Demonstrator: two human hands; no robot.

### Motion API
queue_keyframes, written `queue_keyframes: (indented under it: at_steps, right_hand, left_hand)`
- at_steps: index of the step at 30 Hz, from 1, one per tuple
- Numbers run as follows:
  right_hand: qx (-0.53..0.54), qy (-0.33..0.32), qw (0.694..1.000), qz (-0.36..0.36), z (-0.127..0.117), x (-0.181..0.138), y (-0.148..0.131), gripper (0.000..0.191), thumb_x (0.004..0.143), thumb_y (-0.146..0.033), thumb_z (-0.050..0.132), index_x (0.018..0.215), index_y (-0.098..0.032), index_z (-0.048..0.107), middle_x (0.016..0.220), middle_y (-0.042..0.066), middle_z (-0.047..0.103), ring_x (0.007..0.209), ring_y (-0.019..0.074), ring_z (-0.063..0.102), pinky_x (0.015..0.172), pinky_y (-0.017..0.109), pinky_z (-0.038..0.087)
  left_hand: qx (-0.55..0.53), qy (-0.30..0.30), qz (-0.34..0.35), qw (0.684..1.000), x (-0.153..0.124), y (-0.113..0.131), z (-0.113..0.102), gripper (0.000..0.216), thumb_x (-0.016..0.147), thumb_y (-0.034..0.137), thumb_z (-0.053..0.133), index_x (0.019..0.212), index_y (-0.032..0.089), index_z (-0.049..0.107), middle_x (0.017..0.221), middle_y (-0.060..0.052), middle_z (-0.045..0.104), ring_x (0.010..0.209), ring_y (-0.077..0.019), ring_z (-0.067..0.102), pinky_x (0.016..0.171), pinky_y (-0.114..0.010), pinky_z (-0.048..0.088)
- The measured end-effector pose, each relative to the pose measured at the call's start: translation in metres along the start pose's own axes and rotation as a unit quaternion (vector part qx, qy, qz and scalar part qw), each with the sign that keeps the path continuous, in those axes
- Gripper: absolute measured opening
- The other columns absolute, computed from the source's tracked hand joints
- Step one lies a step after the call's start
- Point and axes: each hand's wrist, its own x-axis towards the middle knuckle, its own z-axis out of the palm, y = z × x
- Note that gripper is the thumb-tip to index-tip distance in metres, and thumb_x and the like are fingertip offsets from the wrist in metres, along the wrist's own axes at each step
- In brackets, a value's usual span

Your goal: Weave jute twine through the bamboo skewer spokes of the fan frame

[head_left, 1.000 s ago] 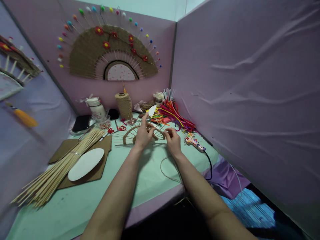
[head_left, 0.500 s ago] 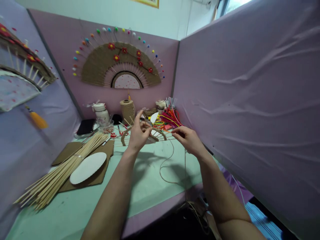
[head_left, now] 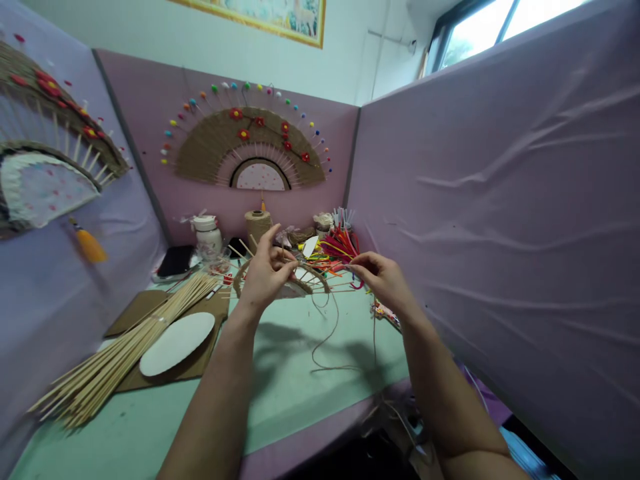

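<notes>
A fan-shaped frame point(head_left: 316, 280) of thin sticks, with a brown twine-covered arc, hangs above the table in my left hand point(head_left: 270, 270). Thumb and fingers of that hand pinch it near its top, and they hide part of the frame. To its right, my right hand point(head_left: 375, 270) has thumb and fingertips pressed together on brown twine point(head_left: 336, 320). The twine drops from the frame in a loose loop onto the green tabletop, and a strand hangs below my right hand.
A bundle of sticks point(head_left: 130, 347) and a white oval card point(head_left: 177, 343) lie on brown cardboard point(head_left: 135, 312) at left. A white bottle point(head_left: 207, 237), a twine spool point(head_left: 257, 223) and colourful craft stems point(head_left: 341, 245) stand at the back. A finished fan point(head_left: 200, 147) hangs on the partition point(head_left: 330, 123).
My view has tilted up slightly. The frame has shifted a little left with my left hand, and my right hand stays pinched, slightly farther from it.
</notes>
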Motion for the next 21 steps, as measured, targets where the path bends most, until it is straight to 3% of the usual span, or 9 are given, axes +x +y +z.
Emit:
queue_keyframes:
  at_steps: [12, 21]
  right_hand:
    - [-0.006, 0.038, 0.999, -0.036, 0.037, -0.041, -0.004, 0.012, 0.086, -0.028, 0.060, 0.080, -0.019, 0.065, 0.078, 0.004, 0.066, 0.070, 0.0163, 0.059, 0.066, 0.028, 0.044]
    - [-0.032, 0.114, 0.992, -0.047, 0.062, -0.054, 0.008, 0.015, 0.090, -0.026, 0.055, 0.080, -0.020, 0.064, 0.077, 0.003, 0.063, 0.072, 0.0164, 0.058, 0.066, 0.028, 0.045]
  left_hand:
    - [0.001, 0.104, 0.001, 0.995, 0.005, -0.014, 0.002, 0.065, 0.070, 0.015, 0.068, 0.128, 0.023, 0.039, 0.077, 0.003, 0.060, 0.051, -0.0089, 0.061, 0.049, -0.022, 0.055]
    - [-0.023, 0.142, 0.012, 0.990, 0.002, -0.014, 0.017, 0.054, 0.072, 0.017, 0.067, 0.117, 0.023, 0.039, 0.079, 0.005, 0.060, 0.053, -0.0100, 0.065, 0.052, -0.022, 0.055]
